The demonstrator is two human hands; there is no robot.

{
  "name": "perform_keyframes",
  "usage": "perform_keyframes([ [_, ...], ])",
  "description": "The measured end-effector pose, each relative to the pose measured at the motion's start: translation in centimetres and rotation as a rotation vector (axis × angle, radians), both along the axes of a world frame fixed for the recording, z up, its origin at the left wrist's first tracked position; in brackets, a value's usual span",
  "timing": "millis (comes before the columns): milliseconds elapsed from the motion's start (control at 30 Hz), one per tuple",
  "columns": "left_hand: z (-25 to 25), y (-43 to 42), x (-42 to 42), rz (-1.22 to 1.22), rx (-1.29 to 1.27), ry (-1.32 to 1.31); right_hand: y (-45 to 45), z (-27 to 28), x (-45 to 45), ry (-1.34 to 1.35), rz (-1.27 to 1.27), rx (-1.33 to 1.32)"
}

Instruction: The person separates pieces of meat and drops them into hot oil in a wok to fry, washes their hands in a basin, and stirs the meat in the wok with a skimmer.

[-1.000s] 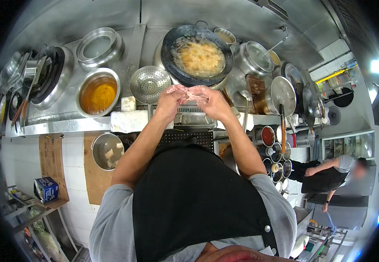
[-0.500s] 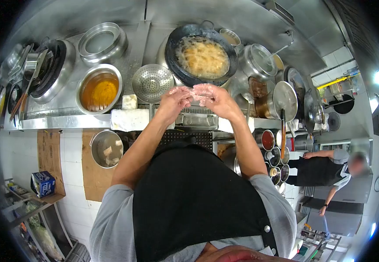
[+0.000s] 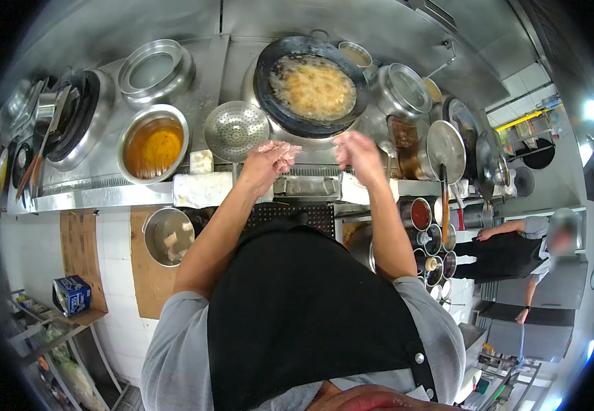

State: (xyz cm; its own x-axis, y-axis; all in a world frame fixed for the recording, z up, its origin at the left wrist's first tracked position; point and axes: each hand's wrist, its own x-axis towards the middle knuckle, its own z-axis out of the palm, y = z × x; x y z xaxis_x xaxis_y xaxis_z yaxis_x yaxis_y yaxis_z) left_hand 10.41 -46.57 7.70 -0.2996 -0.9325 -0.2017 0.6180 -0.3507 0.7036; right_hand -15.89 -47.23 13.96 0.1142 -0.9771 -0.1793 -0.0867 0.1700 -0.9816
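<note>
Looks like handwork at the cooking stage, and seems to call for care near the heat. Shows one counter [image 3: 105, 198] at 12 o'clock, one other person [image 3: 499, 262] at 3, one wok [image 3: 264, 89] of foaming golden food [image 3: 314, 89] at 12, too merged to count, one bowl [image 3: 184, 140] of amber liquid at 10, and one perforated skimmer [image 3: 236, 130] at 11. Includes two hands: left hand [image 3: 261, 168] at 11, with bent grip and pink, sticky-looking matter [image 3: 283, 155] on the fingers, and right hand [image 3: 362, 157] at 1, blurred. Cannot tell whether either pinches anything.
</note>
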Motion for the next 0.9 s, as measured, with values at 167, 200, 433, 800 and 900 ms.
perform_keyframes([
  [167, 1.1, 0.3, -1.2, -0.131, -0.136, -0.171, 3.2, -3.5, 6.2, 0.326, 0.176, -0.271],
  [200, 1.4, 0.3, -1.2, -0.135, -0.137, -0.175, 3.5, -3.6, 6.9, 0.306, 0.117, -0.427],
  [433, 1.6, 0.3, -1.4, -0.159, -0.048, -0.171, 2.6, -4.1, 5.3, 0.12, -0.054, -0.33],
  [800, 0.6, -2.4, -2.1, -0.129, 0.04, -0.45, -2.2, -2.7, 4.4, 0.079, 0.133, 0.177],
  [900, -1.7, -2.2, -0.6, -0.07, 0.1, -0.415, -8.2, -2.4, 2.7, -0.095, 0.096, 0.218],
])
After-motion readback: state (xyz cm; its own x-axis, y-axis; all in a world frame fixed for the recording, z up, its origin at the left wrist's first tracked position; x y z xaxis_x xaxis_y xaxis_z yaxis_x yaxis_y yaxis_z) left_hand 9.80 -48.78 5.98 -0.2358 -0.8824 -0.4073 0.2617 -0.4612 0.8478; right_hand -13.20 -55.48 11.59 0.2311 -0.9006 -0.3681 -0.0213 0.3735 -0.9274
